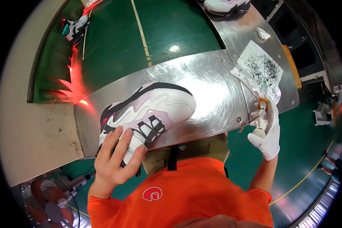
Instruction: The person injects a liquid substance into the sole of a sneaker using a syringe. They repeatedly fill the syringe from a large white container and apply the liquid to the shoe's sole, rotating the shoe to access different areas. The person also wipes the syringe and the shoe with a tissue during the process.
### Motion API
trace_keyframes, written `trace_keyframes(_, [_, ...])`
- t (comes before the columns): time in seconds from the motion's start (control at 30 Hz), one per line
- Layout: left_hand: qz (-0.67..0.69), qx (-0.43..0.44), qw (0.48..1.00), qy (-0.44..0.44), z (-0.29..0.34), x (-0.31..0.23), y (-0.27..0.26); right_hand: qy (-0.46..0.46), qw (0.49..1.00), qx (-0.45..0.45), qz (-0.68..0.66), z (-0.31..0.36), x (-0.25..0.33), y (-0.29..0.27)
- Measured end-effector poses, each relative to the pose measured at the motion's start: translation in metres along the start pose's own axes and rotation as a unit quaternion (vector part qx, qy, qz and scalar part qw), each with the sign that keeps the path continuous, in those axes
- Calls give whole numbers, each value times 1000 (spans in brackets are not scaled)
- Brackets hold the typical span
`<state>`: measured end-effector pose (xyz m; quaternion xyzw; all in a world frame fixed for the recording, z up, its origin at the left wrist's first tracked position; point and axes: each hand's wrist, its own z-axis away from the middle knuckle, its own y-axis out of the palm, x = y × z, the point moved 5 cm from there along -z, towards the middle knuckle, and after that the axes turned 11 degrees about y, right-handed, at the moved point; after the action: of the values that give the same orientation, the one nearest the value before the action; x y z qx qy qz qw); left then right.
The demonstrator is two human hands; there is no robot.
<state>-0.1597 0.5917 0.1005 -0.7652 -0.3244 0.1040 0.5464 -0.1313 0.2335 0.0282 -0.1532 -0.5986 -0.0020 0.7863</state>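
A white, pale-pink and black sneaker (167, 100) lies on the metal table in front of me, its toe pointing right. My left hand (117, 159) is bare and grips it at the collar and tongue; some fingertips are hidden against the shoe. In a white glove, my right hand (269, 129) closes around a syringe (261, 117) with a pale plunger end toward me. Its narrow greenish tip points away, over a white sheet (258, 62) smeared with black specks at the table's right side.
Beyond the metal table (212, 87) runs a green conveyor belt (114, 38) carrying another shoe (78, 28). One more sneaker (228, 5) stands at the far right, near a crumpled white wad (263, 33). A fan (49, 205) stands at lower left. Red light glows along the belt's left edge.
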Motion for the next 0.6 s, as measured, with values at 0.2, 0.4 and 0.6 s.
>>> trace_keyframes(0.2, [-39,25,999,-11,1,-27,4,7,999,-19,44,2,-8,4])
trace_keyframes(0.4, [44,21,999,-10,-5,3,-4,-38,998,4,-41,6,-9,-5])
trace_keyframes(0.6, [116,6,993,2,-18,34,-6,110,975,134,-137,6,-2,-3])
